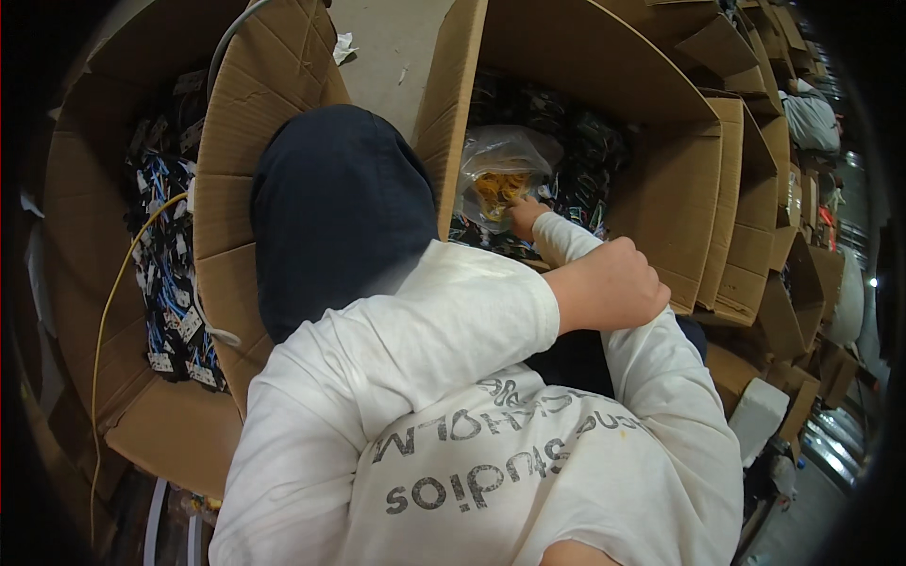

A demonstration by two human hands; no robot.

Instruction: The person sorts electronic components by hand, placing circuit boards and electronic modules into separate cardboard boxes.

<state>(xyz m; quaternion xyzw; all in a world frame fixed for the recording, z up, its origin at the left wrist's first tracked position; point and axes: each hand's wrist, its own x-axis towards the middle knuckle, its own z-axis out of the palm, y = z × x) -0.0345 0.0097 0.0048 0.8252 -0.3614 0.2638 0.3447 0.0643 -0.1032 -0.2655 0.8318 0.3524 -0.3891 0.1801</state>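
My right hand [528,218] reaches into the box on the right, its curled fingers at the yellow rubber bands [500,191]. These bands lie heaped in a clear plastic bag [510,149], which rests on dark bundled cables [590,156]. Crossed over my right forearm is my left arm, and my left hand [618,286] is closed in a fist against the white right sleeve [566,240]. Its fingertips are turned under, so whatever they hold is hidden.
The right cardboard box [661,208] has tall raised flaps. On the left stands another box [222,189] with black cable bundles [170,255] inside. A yellow cable [101,340] hangs over it. My dark-clad knee [340,208] is between them. More cartons and a person [812,123] appear far right.
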